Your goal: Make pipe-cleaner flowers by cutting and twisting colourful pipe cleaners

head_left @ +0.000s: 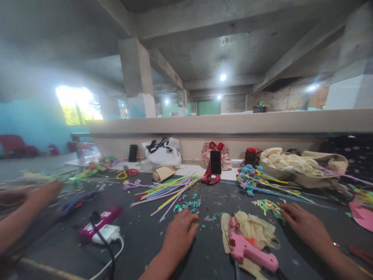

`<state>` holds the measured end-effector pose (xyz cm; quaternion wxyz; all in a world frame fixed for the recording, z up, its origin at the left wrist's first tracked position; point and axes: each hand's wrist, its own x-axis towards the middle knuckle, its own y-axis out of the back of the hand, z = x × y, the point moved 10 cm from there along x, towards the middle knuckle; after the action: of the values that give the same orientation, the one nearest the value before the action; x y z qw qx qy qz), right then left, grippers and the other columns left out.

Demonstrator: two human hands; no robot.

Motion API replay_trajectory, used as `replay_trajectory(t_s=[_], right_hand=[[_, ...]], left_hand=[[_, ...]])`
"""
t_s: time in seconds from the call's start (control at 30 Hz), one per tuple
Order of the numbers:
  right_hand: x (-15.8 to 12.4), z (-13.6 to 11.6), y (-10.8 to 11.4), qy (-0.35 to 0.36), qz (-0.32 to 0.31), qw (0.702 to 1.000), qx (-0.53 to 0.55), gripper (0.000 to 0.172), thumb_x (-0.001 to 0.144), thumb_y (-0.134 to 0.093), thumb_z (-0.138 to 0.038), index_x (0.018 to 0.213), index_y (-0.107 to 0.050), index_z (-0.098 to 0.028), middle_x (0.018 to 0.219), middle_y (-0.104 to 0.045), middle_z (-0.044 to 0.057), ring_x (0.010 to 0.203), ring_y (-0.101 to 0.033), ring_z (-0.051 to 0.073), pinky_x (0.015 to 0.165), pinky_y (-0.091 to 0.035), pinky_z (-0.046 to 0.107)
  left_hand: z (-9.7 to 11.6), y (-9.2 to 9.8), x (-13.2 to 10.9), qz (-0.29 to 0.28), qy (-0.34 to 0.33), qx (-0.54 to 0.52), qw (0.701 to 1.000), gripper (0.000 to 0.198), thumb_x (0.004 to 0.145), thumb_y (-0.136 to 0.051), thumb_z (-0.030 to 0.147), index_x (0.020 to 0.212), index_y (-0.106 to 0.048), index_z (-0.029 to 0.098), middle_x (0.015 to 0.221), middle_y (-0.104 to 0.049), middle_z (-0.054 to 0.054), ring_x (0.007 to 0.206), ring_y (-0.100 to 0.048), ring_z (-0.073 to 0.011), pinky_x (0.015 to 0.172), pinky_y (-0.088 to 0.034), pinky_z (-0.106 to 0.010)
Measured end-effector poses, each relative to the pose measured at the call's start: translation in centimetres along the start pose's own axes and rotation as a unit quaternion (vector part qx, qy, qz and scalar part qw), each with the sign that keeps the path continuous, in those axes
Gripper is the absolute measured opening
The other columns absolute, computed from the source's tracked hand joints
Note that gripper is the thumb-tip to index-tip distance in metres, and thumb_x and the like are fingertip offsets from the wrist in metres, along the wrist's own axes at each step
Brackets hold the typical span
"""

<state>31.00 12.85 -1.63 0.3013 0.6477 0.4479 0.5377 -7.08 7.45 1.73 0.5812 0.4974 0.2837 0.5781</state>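
Observation:
My left hand [181,232] rests on the dark table with its fingers loosely bent and the thumb apart; nothing shows in it. Just beyond its fingertips lie small blue and teal cut pieces [189,205]. Reaching in from the right, my right hand [304,222] has its fingers stretched out at the edge of a pile of short pastel pieces [267,207]. Between my hands a pink glue gun [247,249] lies on a crumpled cream cloth [259,225]. A bundle of coloured pipe cleaners [171,190] is spread ahead of my left hand.
At left, another person's hand [49,191] hovers near a purple power strip [101,223] with cables. Along the back stand a white bag [163,153], a phone [215,162] and a cream fabric bag [303,171]. Blue pipe-cleaner flowers [249,179] and scissors [122,175] lie there too.

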Motion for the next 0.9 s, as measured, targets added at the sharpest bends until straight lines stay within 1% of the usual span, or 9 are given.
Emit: replay_trajectory(t_s=[0.07, 0.13, 0.23, 0.4, 0.5, 0.6, 0.67, 0.83, 0.9], right_hand=[[0.0, -0.3, -0.1, 0.008, 0.003, 1.0, 0.005, 0.035, 0.08, -0.037, -0.04, 0.093, -0.064, -0.022, 0.097, -0.066, 0.005, 0.077, -0.064, 0.021, 0.065, -0.05, 0.032], [-0.1, -0.5, -0.1, 0.015, 0.006, 1.0, 0.007, 0.036, 0.081, -0.036, -0.041, 0.092, -0.065, -0.022, 0.095, -0.066, 0.005, 0.078, -0.064, 0.021, 0.065, -0.05, 0.032], [-0.1, -0.6, -0.1, 0.021, 0.007, 1.0, 0.009, 0.035, 0.08, -0.038, -0.042, 0.09, -0.066, -0.023, 0.093, -0.067, 0.004, 0.078, -0.065, 0.022, 0.065, -0.051, 0.032], [-0.1, -0.9, -0.5, 0.029, -0.007, 0.999, 0.016, 0.031, 0.079, -0.042, -0.04, 0.087, -0.067, -0.024, 0.091, -0.069, 0.003, 0.075, -0.065, 0.021, 0.063, -0.052, 0.029], [-0.2, -0.9, -0.8, 0.025, -0.029, 0.999, 0.024, 0.033, 0.079, -0.041, -0.042, 0.087, -0.067, -0.024, 0.093, -0.068, 0.003, 0.08, -0.065, 0.022, 0.067, -0.051, 0.029], [-0.2, -1.1, -0.8, 0.02, -0.036, 0.999, 0.032, 0.033, 0.079, -0.041, -0.043, 0.087, -0.067, -0.025, 0.092, -0.068, 0.003, 0.08, -0.064, 0.023, 0.067, -0.051, 0.03], [-0.3, -1.3, -0.9, 0.025, -0.041, 0.998, 0.04, 0.033, 0.079, -0.041, -0.042, 0.089, -0.067, -0.025, 0.092, -0.068, 0.003, 0.08, -0.064, 0.022, 0.069, -0.051, 0.03], [-0.4, -1.5, -1.5, 0.031, -0.058, 0.997, 0.036, 0.032, 0.078, -0.042, -0.041, 0.09, -0.067, -0.024, 0.096, -0.067, 0.004, 0.084, -0.063, 0.022, 0.071, -0.05, 0.03], [-0.4, -1.6, -1.3, 0.034, -0.05, 0.998, 0.033, 0.031, 0.078, -0.042, -0.04, 0.089, -0.067, -0.025, 0.095, -0.068, 0.003, 0.084, -0.064, 0.022, 0.071, -0.051, 0.03]], left_hand=[[-2.9, 0.6, 0.7, 0.006, 0.05, 0.04, 0.998, 0.036, 0.075, -0.045, 0.024, 0.107, -0.056, 0.014, 0.117, -0.055, -0.012, 0.111, -0.046, -0.0238, 0.093, -0.034, -0.033], [-5.2, 0.3, 1.0, 0.001, 0.088, 0.068, 0.994, 0.049, 0.074, -0.045, 0.032, 0.114, -0.051, 0.004, 0.123, -0.048, -0.022, 0.115, -0.042, -0.0318, 0.095, -0.03, -0.041], [-6.5, -1.2, 1.3, -0.011, 0.118, 0.09, 0.989, 0.062, 0.074, -0.043, 0.041, 0.119, -0.044, -0.003, 0.127, -0.043, -0.027, 0.119, -0.037, -0.0343, 0.099, -0.025, -0.042], [-4.6, -3.8, 3.3, -0.02, 0.104, 0.081, 0.991, 0.066, 0.075, -0.04, 0.045, 0.125, -0.039, 0.002, 0.132, -0.04, -0.021, 0.122, -0.034, -0.029, 0.101, -0.025, -0.037], [-3.5, -4.1, 5.3, -0.011, 0.074, 0.065, 0.995, 0.059, 0.077, -0.041, 0.044, 0.125, -0.04, 0.009, 0.133, -0.041, -0.014, 0.123, -0.035, -0.0219, 0.1, -0.026, -0.029], [-4.1, -3.3, 7.1, 0.018, 0.071, 0.066, 0.995, 0.048, 0.08, -0.044, 0.041, 0.119, -0.045, 0.013, 0.129, -0.044, -0.013, 0.119, -0.038, -0.0238, 0.099, -0.028, -0.039], [-4.5, -3.3, 7.8, 0.024, 0.07, 0.065, 0.995, 0.039, 0.081, -0.046, 0.038, 0.112, -0.049, 0.014, 0.118, -0.052, -0.011, 0.109, -0.048, -0.0237, 0.091, -0.035, -0.046], [-2.0, -4.5, 8.0, 0.006, -0.028, 0.041, 0.999, 0.03, 0.082, -0.048, 0.034, 0.105, -0.053, 0.016, 0.107, -0.057, -0.006, 0.095, -0.055, -0.0192, 0.081, -0.044, -0.042], [-1.4, -4.2, 8.3, 0.011, -0.055, 0.041, 0.998, 0.027, 0.082, -0.047, 0.032, 0.105, -0.053, 0.017, 0.108, -0.057, -0.006, 0.095, -0.055, -0.0186, 0.081, -0.044, -0.041]])
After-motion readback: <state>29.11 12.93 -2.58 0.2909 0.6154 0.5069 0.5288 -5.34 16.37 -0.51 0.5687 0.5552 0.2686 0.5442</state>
